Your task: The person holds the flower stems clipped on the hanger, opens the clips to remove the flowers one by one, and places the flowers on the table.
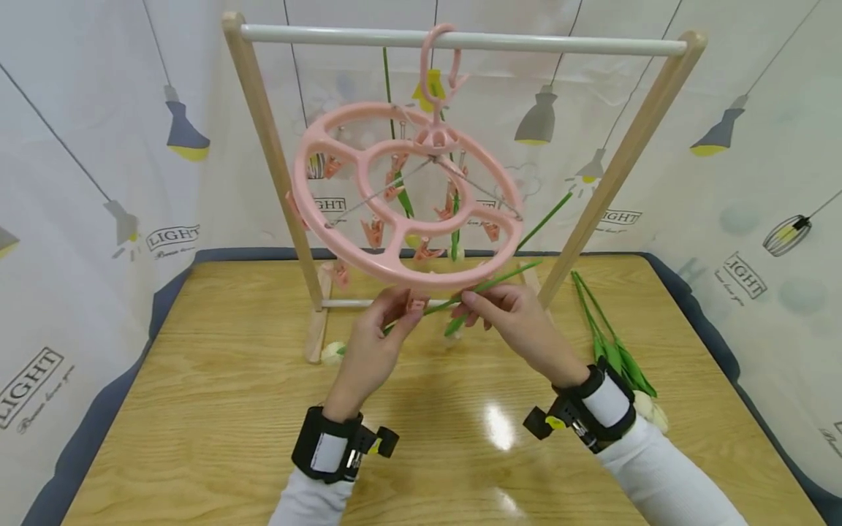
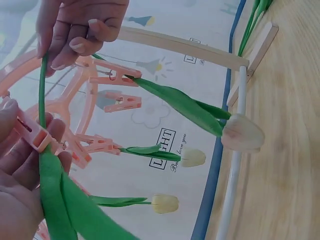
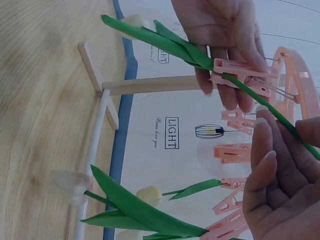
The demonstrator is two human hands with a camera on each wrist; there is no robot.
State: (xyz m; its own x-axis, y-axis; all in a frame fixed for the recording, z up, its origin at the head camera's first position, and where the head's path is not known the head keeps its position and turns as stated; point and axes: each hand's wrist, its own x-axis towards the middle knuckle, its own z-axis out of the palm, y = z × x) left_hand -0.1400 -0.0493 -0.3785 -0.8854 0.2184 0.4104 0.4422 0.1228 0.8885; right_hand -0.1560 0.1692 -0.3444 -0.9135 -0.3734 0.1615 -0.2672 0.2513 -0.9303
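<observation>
Below the front rim of a round pink clip hanger (image 1: 421, 279), my left hand (image 1: 371, 347) pinches one of its pink clothespins (image 2: 32, 132) between thumb and fingers. A white artificial tulip (image 3: 165, 42) lies across that clip, its green stem at the clip's jaws and its leaves beyond. My right hand (image 1: 522, 329) pinches the free end of the stem (image 1: 503, 277) between thumb and forefinger. In the left wrist view, other pink clips on the hanger hold several tulips head down, among them a large white bloom (image 2: 243, 132) and a smaller cream one (image 2: 193, 157).
The hanger's hook (image 1: 427, 69) hangs from the white top bar (image 1: 559, 44) of a wooden-legged rack (image 1: 263, 124). More tulips (image 1: 612, 351) lie on the wooden table (image 1: 217, 409) by my right forearm. A lamp-printed cloth (image 1: 743, 204) surrounds the table.
</observation>
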